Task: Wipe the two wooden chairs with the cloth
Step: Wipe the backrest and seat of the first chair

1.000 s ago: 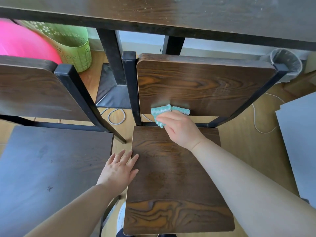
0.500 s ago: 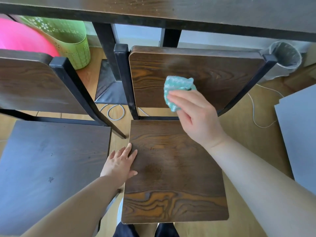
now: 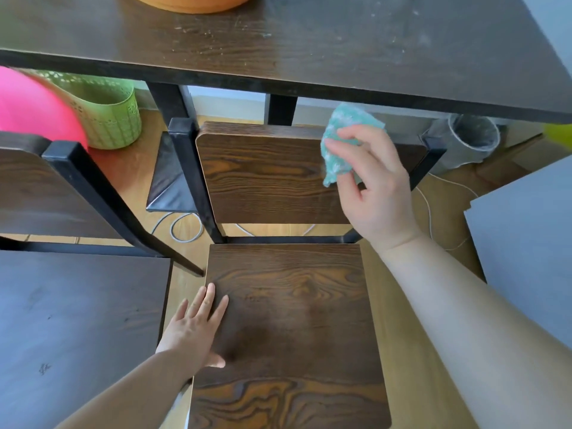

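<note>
At the far left stands the left chair (image 3: 77, 335), its dark seat dull and its backrest cut off by the frame's edge. Behind that backrest sit a pink ball (image 3: 31, 109) and a green basket (image 3: 108, 119) on the floor, under the near edge of a dark table (image 3: 278, 41). An orange object (image 3: 192, 3) shows on the table's far edge. A white cable (image 3: 182, 227) lies looped on the floor between the two chairs.

The left hand (image 3: 195, 332) lies flat on the left edge of the right chair (image 3: 294, 320), on its seat, about midway along. Its fingers are straight and close together, the thumb spread out over the wood, and it holds nothing.

The right hand (image 3: 371, 187) is raised before the upper right corner of this chair's backrest. Its thumb and curled fingers pinch the teal cloth (image 3: 343, 128), which is bunched and sticks up past the backrest's top edge. Whether the cloth presses on the wood cannot be told.

Further right, a lined bin (image 3: 473, 137) stands on the floor beyond the chair's right post, and a grey board (image 3: 526, 243) fills the right edge.
</note>
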{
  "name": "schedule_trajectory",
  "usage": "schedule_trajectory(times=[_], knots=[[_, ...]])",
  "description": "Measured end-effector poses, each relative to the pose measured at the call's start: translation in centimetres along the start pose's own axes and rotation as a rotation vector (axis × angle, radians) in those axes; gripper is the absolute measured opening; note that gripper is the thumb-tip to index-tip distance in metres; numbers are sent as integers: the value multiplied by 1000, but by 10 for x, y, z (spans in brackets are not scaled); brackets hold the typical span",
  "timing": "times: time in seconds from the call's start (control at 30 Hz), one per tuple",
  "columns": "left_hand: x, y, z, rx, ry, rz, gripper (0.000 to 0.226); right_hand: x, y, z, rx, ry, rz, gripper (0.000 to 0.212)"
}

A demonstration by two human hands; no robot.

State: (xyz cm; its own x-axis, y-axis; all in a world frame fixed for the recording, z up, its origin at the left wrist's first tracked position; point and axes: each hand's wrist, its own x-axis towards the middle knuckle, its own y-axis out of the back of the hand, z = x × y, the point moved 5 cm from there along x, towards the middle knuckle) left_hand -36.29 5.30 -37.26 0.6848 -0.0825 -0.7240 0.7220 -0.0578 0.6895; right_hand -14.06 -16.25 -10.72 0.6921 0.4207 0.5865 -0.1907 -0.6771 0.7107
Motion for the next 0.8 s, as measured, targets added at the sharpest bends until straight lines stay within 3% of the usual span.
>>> schedule_trajectory(times=[0.13, 0.47, 0.6, 0.8], knots=[[0, -3, 1, 2, 8, 19, 127, 0, -2, 5, 128, -121, 76, 47], [4, -6, 8, -79, 51, 207, 108, -6, -13, 8, 1, -34, 143, 25], [10, -9, 18, -125, 66, 166, 108, -7, -16, 9, -6, 13, 163, 21], [13, -3, 27, -90, 105, 75, 109, -41, -47, 18, -3, 57, -74, 19]])
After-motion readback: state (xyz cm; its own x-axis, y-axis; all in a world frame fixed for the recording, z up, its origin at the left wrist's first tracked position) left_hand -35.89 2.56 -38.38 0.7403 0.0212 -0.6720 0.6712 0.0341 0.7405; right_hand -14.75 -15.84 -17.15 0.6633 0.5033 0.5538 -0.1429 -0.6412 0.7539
